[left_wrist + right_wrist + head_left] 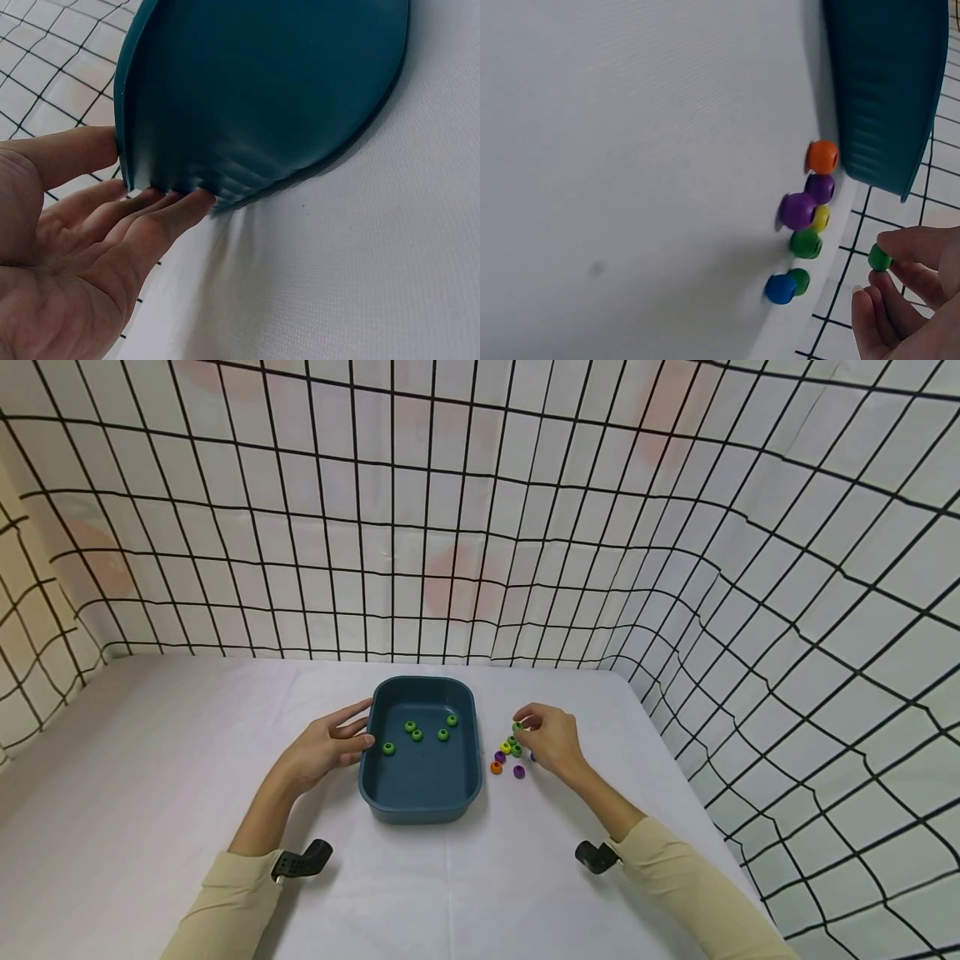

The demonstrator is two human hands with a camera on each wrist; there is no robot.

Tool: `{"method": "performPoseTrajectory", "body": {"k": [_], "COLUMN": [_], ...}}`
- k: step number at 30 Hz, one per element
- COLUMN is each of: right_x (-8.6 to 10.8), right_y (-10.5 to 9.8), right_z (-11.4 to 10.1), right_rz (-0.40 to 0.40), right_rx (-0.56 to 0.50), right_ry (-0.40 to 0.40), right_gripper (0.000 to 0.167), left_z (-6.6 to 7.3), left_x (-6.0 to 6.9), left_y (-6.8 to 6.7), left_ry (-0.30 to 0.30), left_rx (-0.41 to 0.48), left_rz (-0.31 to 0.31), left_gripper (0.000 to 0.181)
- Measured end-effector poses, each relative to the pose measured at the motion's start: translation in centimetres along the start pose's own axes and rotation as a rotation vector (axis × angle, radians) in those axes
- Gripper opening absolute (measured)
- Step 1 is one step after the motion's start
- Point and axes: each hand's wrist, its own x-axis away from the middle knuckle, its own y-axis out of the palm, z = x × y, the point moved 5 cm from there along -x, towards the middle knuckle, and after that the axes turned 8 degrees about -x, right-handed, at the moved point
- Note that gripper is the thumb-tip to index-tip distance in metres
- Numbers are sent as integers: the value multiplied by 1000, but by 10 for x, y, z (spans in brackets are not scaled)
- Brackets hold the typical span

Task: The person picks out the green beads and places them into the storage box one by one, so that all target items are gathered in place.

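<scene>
A dark blue tray [420,793] stands on the white cloth with several green beads [417,736] on its floor. My left hand [324,750] is at the tray's left side. In the left wrist view its fairly straight fingers [169,221] touch the outer wall, and the thumb meets the rim. Right of the tray, my right hand [553,742] pinches a green bead [879,258] between thumb and fingertips, raised off the cloth. Below it lie loose beads: orange [823,157], purple [798,211], yellow [821,218], green [805,244] and blue [781,289].
A black wire grid [450,518] with white sheeting behind it rises along the back and right of the table [457,893]. Black wrist devices [303,860] stick out from both sleeves above the cloth.
</scene>
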Motion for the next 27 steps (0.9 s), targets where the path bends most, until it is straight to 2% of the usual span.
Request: {"method": "performPoseTrajectory", "body": {"k": [14,27], "right_x": [-8,-9], "right_y": [11,23], "right_z": [-40,-59], "right_rz": [4,-25], "right_rx": [-37,-63], "right_ry": [-104,-150], "right_gripper": [13,13], "left_z": [1,0], "left_x": [0,0], "left_y": [0,0], "left_ry": [4,6], "left_rx": [1,5], "left_rz": [-3,-7], "left_gripper": [75,77]}}
